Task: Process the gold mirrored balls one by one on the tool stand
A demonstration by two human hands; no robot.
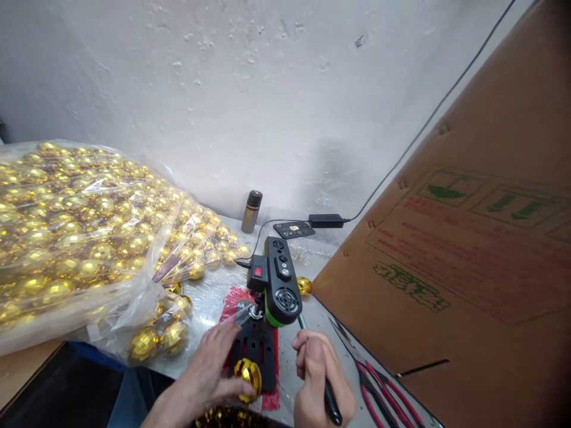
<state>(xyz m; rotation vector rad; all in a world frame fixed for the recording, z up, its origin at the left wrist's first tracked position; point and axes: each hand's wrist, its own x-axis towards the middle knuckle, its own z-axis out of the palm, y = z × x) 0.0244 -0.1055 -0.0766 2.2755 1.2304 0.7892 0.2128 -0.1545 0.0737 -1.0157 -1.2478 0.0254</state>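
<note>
My right hand (323,377) is wrapped round a black-handled rod (332,404). The rod's metal shaft runs up to the edge of a small black and green machine (283,282) with round vents and a red switch; I cannot tell if they are joined. On the machine's slotted black base plate (267,356) sits a shiny gold ball (248,379). My left hand (207,362) reaches over the left side of the plate, fingers stretched and apart. Its thumb lies across the ball's near left side, while its fingertips are by the machine's post.
A large clear bag (89,238) of gold balls fills the left. Red-handled shears (379,386) lie at the right beside a cardboard box (446,238). Behind the machine are a spray can (252,211), a dark patterned card (294,229) and a power adapter (328,221) with cable.
</note>
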